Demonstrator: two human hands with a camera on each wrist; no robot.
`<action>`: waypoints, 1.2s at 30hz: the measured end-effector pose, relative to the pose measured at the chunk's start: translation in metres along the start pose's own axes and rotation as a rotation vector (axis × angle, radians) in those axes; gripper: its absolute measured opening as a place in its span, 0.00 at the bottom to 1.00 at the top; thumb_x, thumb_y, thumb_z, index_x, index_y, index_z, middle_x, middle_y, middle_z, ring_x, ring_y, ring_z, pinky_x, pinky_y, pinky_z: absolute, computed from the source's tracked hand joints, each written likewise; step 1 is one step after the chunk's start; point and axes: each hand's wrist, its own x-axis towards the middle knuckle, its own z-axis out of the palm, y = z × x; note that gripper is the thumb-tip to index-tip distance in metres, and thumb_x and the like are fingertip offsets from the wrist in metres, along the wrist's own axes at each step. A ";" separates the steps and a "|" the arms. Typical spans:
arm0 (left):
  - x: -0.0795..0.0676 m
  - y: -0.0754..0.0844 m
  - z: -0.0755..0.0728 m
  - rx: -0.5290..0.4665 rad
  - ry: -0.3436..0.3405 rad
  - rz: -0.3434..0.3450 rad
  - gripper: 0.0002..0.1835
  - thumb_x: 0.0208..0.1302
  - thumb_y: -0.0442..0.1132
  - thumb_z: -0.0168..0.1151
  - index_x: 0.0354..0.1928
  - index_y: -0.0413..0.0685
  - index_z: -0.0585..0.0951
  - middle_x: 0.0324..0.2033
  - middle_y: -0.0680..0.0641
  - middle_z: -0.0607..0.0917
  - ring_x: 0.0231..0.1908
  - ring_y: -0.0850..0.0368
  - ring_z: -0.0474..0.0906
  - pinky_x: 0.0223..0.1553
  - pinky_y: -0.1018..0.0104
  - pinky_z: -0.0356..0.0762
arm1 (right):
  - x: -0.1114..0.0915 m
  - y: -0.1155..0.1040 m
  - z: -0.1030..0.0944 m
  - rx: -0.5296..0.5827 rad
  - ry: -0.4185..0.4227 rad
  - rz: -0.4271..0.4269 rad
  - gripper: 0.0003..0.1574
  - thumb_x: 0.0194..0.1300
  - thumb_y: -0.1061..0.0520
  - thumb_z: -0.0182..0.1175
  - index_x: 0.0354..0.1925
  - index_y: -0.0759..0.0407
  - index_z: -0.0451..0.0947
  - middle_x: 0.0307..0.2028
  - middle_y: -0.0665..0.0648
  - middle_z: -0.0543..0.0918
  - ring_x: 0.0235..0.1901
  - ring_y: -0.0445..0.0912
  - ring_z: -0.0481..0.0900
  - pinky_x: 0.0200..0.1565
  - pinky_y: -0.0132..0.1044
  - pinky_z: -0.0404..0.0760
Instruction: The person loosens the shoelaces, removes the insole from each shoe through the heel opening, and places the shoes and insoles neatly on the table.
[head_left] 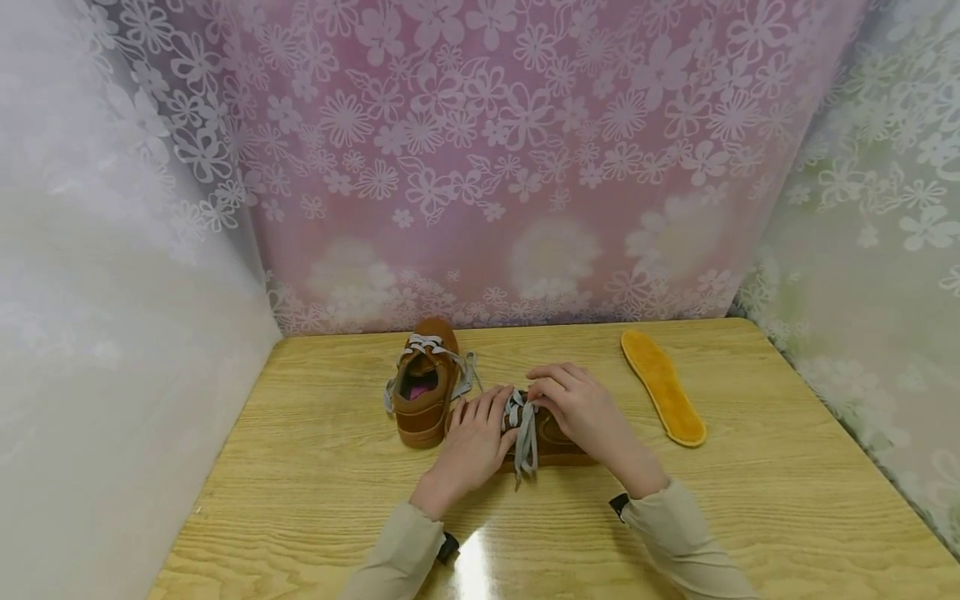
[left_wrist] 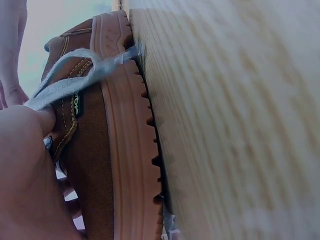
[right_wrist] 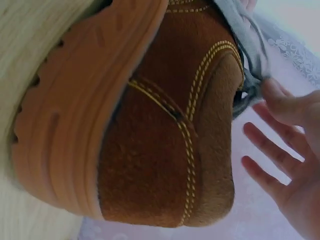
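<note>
A brown suede shoe (head_left: 551, 433) with a gum-coloured sole lies sole down on the table, toe to the left. My left hand (head_left: 468, 446) holds its front part, fingers laid across the top and thumb beside the grey shoelace (head_left: 527, 442). Over the shoe's opening, my right hand (head_left: 588, 412) pinches the lace near its knot between thumb and forefinger. The other right fingers (right_wrist: 270, 150) are spread apart from the shoe. Lace loops and an end hang down the near side. The left palm hides much of the toe.
A matching brown shoe (head_left: 423, 421) stands behind on the left, its laces loose and something pink inside. An orange-yellow insole (head_left: 662, 385) lies at the right. Flowered curtains (head_left: 495, 167) border the wooden table (head_left: 300, 492) at the back and sides.
</note>
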 end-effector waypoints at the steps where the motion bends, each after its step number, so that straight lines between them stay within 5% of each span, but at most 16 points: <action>1: 0.000 0.000 0.000 0.003 0.002 0.000 0.34 0.79 0.52 0.51 0.79 0.49 0.55 0.73 0.43 0.65 0.69 0.44 0.66 0.70 0.40 0.61 | 0.000 0.000 0.001 0.003 0.010 -0.002 0.03 0.71 0.57 0.64 0.38 0.55 0.83 0.51 0.56 0.84 0.52 0.52 0.81 0.57 0.48 0.80; 8: 0.000 0.000 0.000 0.006 -0.017 -0.015 0.34 0.79 0.53 0.50 0.79 0.51 0.54 0.74 0.44 0.64 0.70 0.44 0.65 0.71 0.40 0.60 | 0.006 -0.008 -0.010 0.100 0.076 0.022 0.08 0.66 0.68 0.65 0.41 0.57 0.80 0.41 0.53 0.84 0.44 0.48 0.82 0.49 0.43 0.83; 16: 0.001 0.000 -0.001 -0.013 -0.024 -0.023 0.34 0.80 0.56 0.46 0.80 0.51 0.54 0.74 0.45 0.63 0.70 0.44 0.64 0.71 0.39 0.58 | 0.015 -0.019 -0.042 0.249 0.269 0.029 0.21 0.54 0.81 0.66 0.40 0.61 0.80 0.37 0.54 0.84 0.36 0.46 0.83 0.39 0.35 0.83; 20: 0.001 0.001 0.000 -0.012 -0.014 -0.015 0.35 0.80 0.56 0.47 0.79 0.51 0.54 0.74 0.45 0.64 0.70 0.44 0.65 0.71 0.39 0.59 | 0.013 -0.014 -0.043 0.225 0.188 0.041 0.20 0.56 0.73 0.71 0.45 0.60 0.81 0.40 0.54 0.85 0.41 0.47 0.83 0.45 0.38 0.82; 24: 0.000 0.000 0.000 -0.008 -0.014 -0.002 0.34 0.80 0.53 0.50 0.79 0.50 0.54 0.73 0.44 0.63 0.70 0.43 0.65 0.70 0.39 0.60 | 0.011 -0.007 -0.034 0.183 0.030 0.010 0.28 0.54 0.64 0.77 0.53 0.57 0.81 0.50 0.55 0.84 0.50 0.51 0.82 0.52 0.47 0.81; 28: 0.000 -0.001 -0.001 0.005 -0.026 0.001 0.34 0.80 0.49 0.51 0.80 0.51 0.52 0.74 0.45 0.62 0.70 0.43 0.64 0.71 0.40 0.60 | 0.006 -0.002 -0.021 0.139 -0.087 -0.006 0.29 0.54 0.63 0.77 0.54 0.55 0.81 0.58 0.58 0.81 0.57 0.54 0.78 0.54 0.51 0.81; 36: 0.000 0.000 -0.001 0.013 -0.005 0.005 0.34 0.80 0.53 0.50 0.79 0.51 0.55 0.73 0.44 0.64 0.69 0.44 0.66 0.70 0.41 0.62 | 0.001 -0.001 -0.007 0.044 -0.010 0.039 0.11 0.59 0.63 0.74 0.40 0.53 0.86 0.48 0.55 0.85 0.50 0.52 0.81 0.52 0.46 0.83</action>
